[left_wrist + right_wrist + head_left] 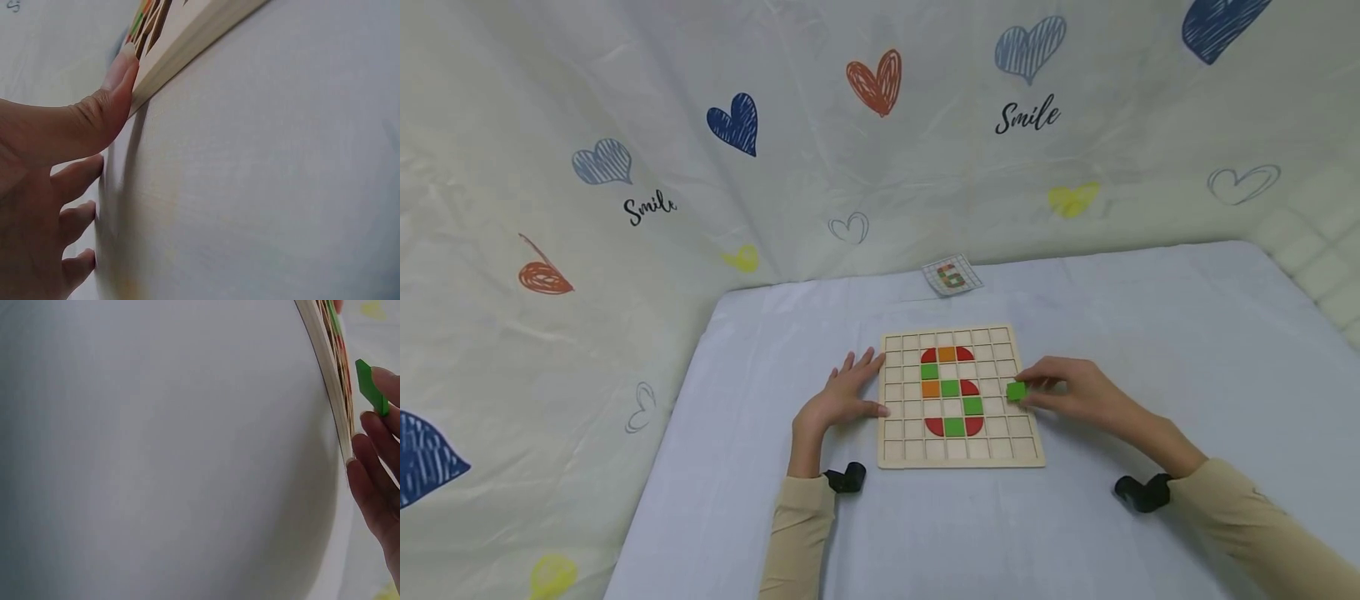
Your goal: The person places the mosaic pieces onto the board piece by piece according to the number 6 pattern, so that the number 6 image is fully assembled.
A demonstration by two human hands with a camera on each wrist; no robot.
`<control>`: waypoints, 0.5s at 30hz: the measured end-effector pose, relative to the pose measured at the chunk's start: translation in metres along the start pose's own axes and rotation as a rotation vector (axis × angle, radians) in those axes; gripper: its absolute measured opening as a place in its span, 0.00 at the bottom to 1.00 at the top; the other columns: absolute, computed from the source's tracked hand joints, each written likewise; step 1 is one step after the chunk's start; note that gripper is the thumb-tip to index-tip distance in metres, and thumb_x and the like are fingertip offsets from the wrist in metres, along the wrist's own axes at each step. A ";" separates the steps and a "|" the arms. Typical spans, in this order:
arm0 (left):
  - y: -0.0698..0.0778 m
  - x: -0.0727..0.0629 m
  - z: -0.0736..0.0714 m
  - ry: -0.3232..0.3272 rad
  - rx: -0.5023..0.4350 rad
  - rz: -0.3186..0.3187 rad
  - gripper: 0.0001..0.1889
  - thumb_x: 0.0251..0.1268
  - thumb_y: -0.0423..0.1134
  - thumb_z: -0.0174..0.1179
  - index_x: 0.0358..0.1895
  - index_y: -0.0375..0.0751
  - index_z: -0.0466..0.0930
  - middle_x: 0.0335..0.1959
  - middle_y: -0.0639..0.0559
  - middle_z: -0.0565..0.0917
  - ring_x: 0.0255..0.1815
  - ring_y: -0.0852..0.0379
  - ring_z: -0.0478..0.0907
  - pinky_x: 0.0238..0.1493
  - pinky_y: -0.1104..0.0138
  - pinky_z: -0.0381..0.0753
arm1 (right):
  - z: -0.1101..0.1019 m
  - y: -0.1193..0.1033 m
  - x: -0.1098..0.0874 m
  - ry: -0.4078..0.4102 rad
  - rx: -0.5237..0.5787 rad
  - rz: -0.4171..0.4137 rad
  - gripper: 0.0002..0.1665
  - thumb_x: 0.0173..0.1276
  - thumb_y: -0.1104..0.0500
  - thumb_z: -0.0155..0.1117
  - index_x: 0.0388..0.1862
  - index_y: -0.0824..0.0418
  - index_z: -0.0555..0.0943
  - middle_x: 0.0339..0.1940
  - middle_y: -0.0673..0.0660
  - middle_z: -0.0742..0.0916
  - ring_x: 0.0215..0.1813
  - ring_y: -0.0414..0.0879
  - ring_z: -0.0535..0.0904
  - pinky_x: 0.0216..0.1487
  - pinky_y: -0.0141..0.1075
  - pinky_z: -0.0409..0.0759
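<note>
A square wooden grid board [910, 457] lies on the table, with red quarter-round tiles and orange and green square tiles set in its middle cells in an S-like shape. My right hand [1078, 387] pinches a green square tile [1016, 391] between thumb and fingers over the board's right edge. In the right wrist view the green tile [370, 387] is held tilted, above the board's rim [331, 387]. At the left edge, my left hand [841, 395] has its fingers spread. Its thumb [119, 81] touches the board's side in the left wrist view.
Behind the board lies a small card [952, 276] printed with a coloured 6-like figure on a grid. A white cloth covers the table [760, 358]. Beyond it hangs a pale curtain [805, 150] with hearts and lettering. Black wrist devices [1142, 493] sit at both sleeves.
</note>
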State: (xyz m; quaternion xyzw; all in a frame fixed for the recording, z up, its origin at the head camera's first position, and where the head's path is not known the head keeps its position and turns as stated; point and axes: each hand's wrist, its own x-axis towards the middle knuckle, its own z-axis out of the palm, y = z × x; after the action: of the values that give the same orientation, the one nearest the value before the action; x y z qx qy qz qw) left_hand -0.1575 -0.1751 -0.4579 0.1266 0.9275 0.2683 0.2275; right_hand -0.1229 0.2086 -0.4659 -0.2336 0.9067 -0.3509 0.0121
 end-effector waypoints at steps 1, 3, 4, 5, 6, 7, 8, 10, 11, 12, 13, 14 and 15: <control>0.000 0.000 0.000 0.001 -0.001 0.002 0.50 0.62 0.46 0.73 0.84 0.50 0.54 0.86 0.49 0.49 0.87 0.43 0.35 0.84 0.43 0.35 | 0.002 -0.001 0.002 -0.007 0.000 -0.003 0.19 0.58 0.61 0.80 0.50 0.61 0.89 0.40 0.47 0.90 0.39 0.39 0.81 0.42 0.33 0.84; 0.001 0.000 0.000 -0.003 0.002 0.000 0.50 0.62 0.46 0.73 0.84 0.51 0.53 0.86 0.50 0.48 0.87 0.44 0.34 0.84 0.44 0.35 | 0.005 -0.004 0.005 -0.018 0.002 -0.011 0.19 0.59 0.61 0.80 0.50 0.61 0.88 0.41 0.47 0.90 0.40 0.41 0.81 0.42 0.33 0.84; 0.001 0.001 -0.001 -0.005 0.004 0.000 0.50 0.62 0.46 0.73 0.84 0.51 0.53 0.86 0.50 0.48 0.87 0.44 0.34 0.84 0.44 0.35 | 0.006 -0.006 0.007 -0.023 0.003 -0.016 0.20 0.59 0.61 0.80 0.51 0.61 0.88 0.41 0.48 0.90 0.40 0.41 0.81 0.42 0.33 0.84; 0.001 0.001 -0.001 -0.005 0.002 0.001 0.50 0.62 0.46 0.73 0.84 0.51 0.53 0.86 0.50 0.48 0.87 0.44 0.34 0.84 0.44 0.35 | 0.008 -0.007 0.009 -0.027 0.006 -0.023 0.19 0.59 0.61 0.79 0.51 0.61 0.88 0.41 0.48 0.90 0.40 0.41 0.81 0.42 0.33 0.84; 0.001 0.001 -0.001 -0.006 0.003 0.002 0.50 0.62 0.46 0.73 0.84 0.51 0.53 0.86 0.50 0.48 0.87 0.44 0.33 0.84 0.44 0.35 | 0.009 -0.009 0.011 -0.030 0.010 -0.029 0.19 0.60 0.61 0.79 0.51 0.61 0.88 0.42 0.48 0.90 0.40 0.41 0.81 0.42 0.34 0.84; 0.001 0.001 -0.001 -0.004 0.000 0.005 0.50 0.62 0.46 0.73 0.84 0.51 0.53 0.86 0.49 0.48 0.87 0.43 0.34 0.84 0.43 0.35 | 0.010 -0.011 0.013 -0.033 0.013 -0.033 0.19 0.60 0.61 0.79 0.51 0.61 0.88 0.42 0.48 0.90 0.40 0.40 0.81 0.42 0.33 0.84; 0.001 0.001 -0.001 -0.004 -0.001 0.006 0.50 0.62 0.46 0.73 0.84 0.50 0.53 0.86 0.49 0.48 0.87 0.43 0.34 0.84 0.43 0.35 | 0.012 -0.012 0.015 -0.034 0.013 -0.039 0.19 0.60 0.61 0.79 0.51 0.61 0.88 0.42 0.47 0.90 0.40 0.40 0.80 0.42 0.33 0.84; 0.000 0.002 0.000 -0.005 0.007 0.006 0.50 0.62 0.46 0.73 0.84 0.50 0.52 0.86 0.49 0.48 0.87 0.43 0.33 0.84 0.43 0.34 | 0.015 -0.016 0.018 -0.037 0.024 -0.049 0.19 0.60 0.61 0.79 0.50 0.61 0.88 0.41 0.48 0.90 0.40 0.40 0.80 0.42 0.33 0.84; 0.000 0.002 0.000 -0.003 0.007 0.008 0.50 0.62 0.46 0.73 0.84 0.49 0.53 0.86 0.48 0.48 0.87 0.42 0.34 0.84 0.43 0.35 | 0.016 -0.018 0.020 -0.039 0.033 -0.050 0.19 0.59 0.61 0.80 0.50 0.61 0.89 0.41 0.48 0.90 0.40 0.40 0.80 0.42 0.33 0.84; -0.001 0.002 0.000 -0.006 0.011 0.005 0.50 0.63 0.46 0.73 0.84 0.49 0.52 0.86 0.48 0.48 0.87 0.43 0.34 0.84 0.43 0.34 | 0.017 -0.020 0.021 -0.042 0.040 -0.050 0.19 0.59 0.61 0.80 0.50 0.61 0.89 0.41 0.48 0.90 0.39 0.41 0.80 0.42 0.33 0.83; -0.001 0.002 0.001 -0.007 0.013 0.005 0.50 0.63 0.46 0.72 0.84 0.50 0.52 0.86 0.49 0.47 0.87 0.43 0.33 0.84 0.43 0.34 | 0.019 -0.022 0.023 -0.047 0.047 -0.050 0.18 0.60 0.61 0.80 0.50 0.61 0.89 0.41 0.48 0.90 0.40 0.41 0.80 0.42 0.33 0.83; -0.002 0.003 0.001 -0.007 0.015 0.005 0.50 0.63 0.46 0.72 0.84 0.50 0.51 0.86 0.49 0.47 0.87 0.43 0.33 0.84 0.43 0.34 | 0.020 -0.024 0.024 -0.051 0.054 -0.053 0.18 0.60 0.61 0.79 0.50 0.62 0.89 0.41 0.48 0.90 0.40 0.42 0.80 0.42 0.34 0.84; -0.002 0.003 0.001 -0.006 0.014 0.005 0.50 0.63 0.46 0.72 0.84 0.50 0.52 0.86 0.48 0.47 0.87 0.43 0.33 0.84 0.43 0.34 | 0.021 -0.026 0.026 -0.057 0.060 -0.052 0.18 0.61 0.61 0.79 0.50 0.62 0.89 0.41 0.49 0.90 0.40 0.43 0.81 0.42 0.34 0.84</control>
State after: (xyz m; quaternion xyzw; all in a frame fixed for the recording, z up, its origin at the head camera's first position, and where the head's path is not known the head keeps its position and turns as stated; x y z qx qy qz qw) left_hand -0.1596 -0.1755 -0.4604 0.1315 0.9283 0.2622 0.2286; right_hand -0.1313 0.1671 -0.4611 -0.2666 0.8887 -0.3713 0.0356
